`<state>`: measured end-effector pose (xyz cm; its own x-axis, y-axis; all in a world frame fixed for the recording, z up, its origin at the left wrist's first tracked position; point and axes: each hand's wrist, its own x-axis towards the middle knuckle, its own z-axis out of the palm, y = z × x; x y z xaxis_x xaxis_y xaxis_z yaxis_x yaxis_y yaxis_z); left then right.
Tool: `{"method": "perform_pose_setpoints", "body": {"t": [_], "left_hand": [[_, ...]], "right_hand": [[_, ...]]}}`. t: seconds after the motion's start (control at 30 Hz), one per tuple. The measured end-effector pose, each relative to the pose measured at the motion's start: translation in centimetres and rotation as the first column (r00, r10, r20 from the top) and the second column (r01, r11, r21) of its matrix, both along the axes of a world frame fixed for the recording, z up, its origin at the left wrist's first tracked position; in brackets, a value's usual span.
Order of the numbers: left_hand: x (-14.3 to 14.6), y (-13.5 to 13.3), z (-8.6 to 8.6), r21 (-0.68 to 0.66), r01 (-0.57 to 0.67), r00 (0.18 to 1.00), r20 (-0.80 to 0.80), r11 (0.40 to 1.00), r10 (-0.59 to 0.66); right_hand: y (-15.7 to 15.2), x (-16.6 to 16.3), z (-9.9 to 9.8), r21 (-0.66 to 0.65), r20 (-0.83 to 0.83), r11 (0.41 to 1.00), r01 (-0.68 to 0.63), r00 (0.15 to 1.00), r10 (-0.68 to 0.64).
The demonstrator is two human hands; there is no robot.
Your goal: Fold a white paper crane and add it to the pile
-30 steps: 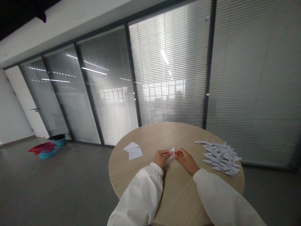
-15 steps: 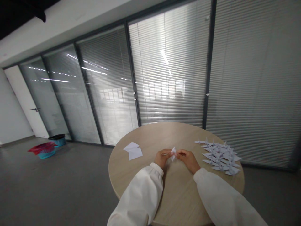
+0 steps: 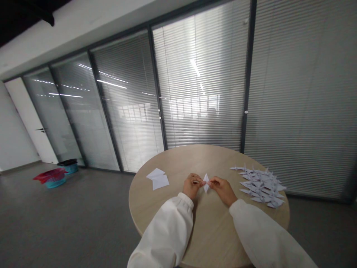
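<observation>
Pinch grip, two-handed: left hand [image 3: 192,185] and right hand [image 3: 224,189] each nip one side of the paper [image 3: 206,178] between thumb and fingers, with the hands facing each other across it. The paper, a small white diamond, stands point-up between the fingertips, over the middle of the table [image 3: 212,227]; whether its lower tip touches the surface is too small to tell. The step appears to be shaping or creasing a fold. For a good result, keep both pinches level and equally firm, align the edges before pressing, and run each crease from the centre outward. Do not pull the sides apart (thin stock may tear at the tip). Keep the right forearm clear of the pile [image 3: 262,188] of folded pieces beyond it; the sheets [image 3: 160,181] lie apart, on the left of the table. Compared with the frame one second earlier, the paper has turned from a slanted attitude to a nearly symmetrical upright one, and the right fingers have closed in on its side. Since the half-second frame, the left fingers have lifted slightly, exposing more of the diamond. Pile and sheets are unchanged.
</observation>
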<state>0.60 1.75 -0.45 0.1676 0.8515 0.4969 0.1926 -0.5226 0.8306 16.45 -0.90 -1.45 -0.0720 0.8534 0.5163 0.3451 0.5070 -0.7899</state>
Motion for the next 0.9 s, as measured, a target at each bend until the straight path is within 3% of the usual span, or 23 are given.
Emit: {"method": "perform_pose_setpoints", "body": {"t": [0.5, 0.63, 0.8, 0.9], "left_hand": [[0.2, -0.1, -0.3, -0.075, 0.063, 0.994, -0.087, 0.995, -0.07], [0.1, -0.2, 0.1, -0.079, 0.047, 0.998, 0.035, 0.996, -0.045], [0.5, -0.3, 0.1, -0.154, 0.236, 0.957, 0.207, 0.959, -0.202], [0.7, -0.3, -0.1, -0.198, 0.267, 0.938, 0.279, 0.943, -0.207]], "right_hand": [[-0.5, -0.3, 0.2, -0.023, 0.075, 0.999, -0.042, 0.996, 0.044], [0.0, -0.6, -0.2, -0.092, -0.033, 0.991, -0.092, 0.995, 0.089], [0.2, -0.6, -0.3, -0.154, -0.148, 0.951, -0.269, 0.958, 0.247], [0.0, -0.6, -0.1, -0.146, -0.121, 0.942, -0.302, 0.95, 0.286]]}}
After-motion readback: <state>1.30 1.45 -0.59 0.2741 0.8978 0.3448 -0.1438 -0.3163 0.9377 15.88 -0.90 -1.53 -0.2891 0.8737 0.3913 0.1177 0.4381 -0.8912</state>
